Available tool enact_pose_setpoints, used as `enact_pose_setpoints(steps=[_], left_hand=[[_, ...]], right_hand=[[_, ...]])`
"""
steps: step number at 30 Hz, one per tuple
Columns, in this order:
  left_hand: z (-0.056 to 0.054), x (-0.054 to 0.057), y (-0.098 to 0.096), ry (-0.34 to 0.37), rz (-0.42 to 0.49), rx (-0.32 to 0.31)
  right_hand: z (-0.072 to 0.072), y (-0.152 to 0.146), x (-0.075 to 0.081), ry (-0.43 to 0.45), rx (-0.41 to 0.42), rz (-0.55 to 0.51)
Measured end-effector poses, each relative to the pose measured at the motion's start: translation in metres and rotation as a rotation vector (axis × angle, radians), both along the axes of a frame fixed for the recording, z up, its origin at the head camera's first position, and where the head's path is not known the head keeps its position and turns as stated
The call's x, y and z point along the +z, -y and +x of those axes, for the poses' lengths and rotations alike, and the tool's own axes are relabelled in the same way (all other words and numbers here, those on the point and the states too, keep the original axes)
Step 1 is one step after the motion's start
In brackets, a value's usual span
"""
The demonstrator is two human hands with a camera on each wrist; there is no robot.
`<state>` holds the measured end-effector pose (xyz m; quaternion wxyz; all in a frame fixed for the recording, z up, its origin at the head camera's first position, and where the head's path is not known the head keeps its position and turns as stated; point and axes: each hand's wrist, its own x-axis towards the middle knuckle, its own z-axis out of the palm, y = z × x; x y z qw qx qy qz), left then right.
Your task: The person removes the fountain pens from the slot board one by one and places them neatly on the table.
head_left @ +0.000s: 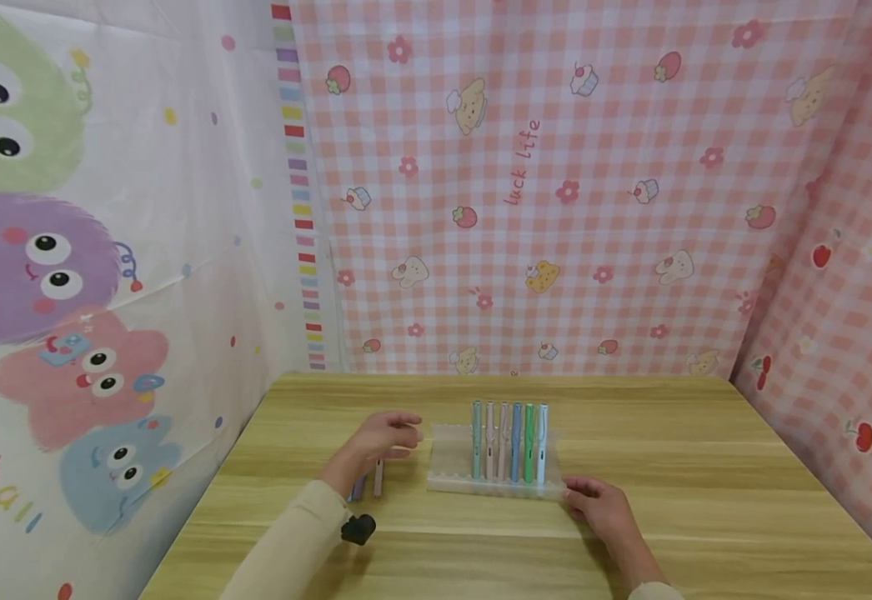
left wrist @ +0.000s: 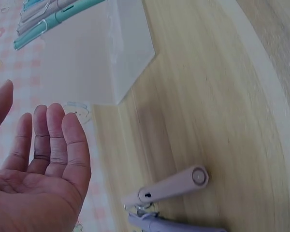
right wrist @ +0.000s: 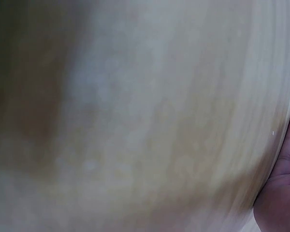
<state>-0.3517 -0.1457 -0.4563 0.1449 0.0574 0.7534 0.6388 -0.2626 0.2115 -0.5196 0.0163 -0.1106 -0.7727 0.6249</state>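
A clear pen rack [head_left: 451, 485] stands mid-table with several capped pens in a row on its middle and right part: a teal pen [head_left: 477, 442], two pinkish ones, a blue pen [head_left: 516, 442], a green pen [head_left: 529, 443] and a pale blue pen [head_left: 543, 443]. My left hand [head_left: 387, 437] is just left of the rack, palm toward it, fingers loosely bent and holding nothing. Below that hand lie a pink pen [left wrist: 171, 187] and a purple pen [left wrist: 174, 224], partly hidden in the head view. My right hand [head_left: 601, 504] pinches the rack's front right corner between thumb and fingers.
The wood-grain table [head_left: 676, 433] reaches back to a pink checked curtain [head_left: 601, 233]. Printed cloth [head_left: 203, 333] hangs along the left side, and more checked cloth [head_left: 841, 333] on the right. A black object [head_left: 358, 529] is at the left cuff.
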Motion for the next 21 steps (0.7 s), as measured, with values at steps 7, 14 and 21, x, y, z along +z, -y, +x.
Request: enact_pose_setpoints(steps=[7, 14, 21], left_hand=[[0.001, -0.001, -0.012, -0.021, 0.023, -0.027], [0.004, -0.009, -0.028, -0.046, 0.031, -0.036], [0.008, -0.016, -0.042, -0.053, 0.063, -0.033]], right_hand=[[0.001, 0.0, 0.0, -0.002, -0.003, -0.009], [0.001, 0.0, 0.0, 0.009, -0.008, -0.002], [0.001, 0.0, 0.0, 0.004, -0.006, 0.002]])
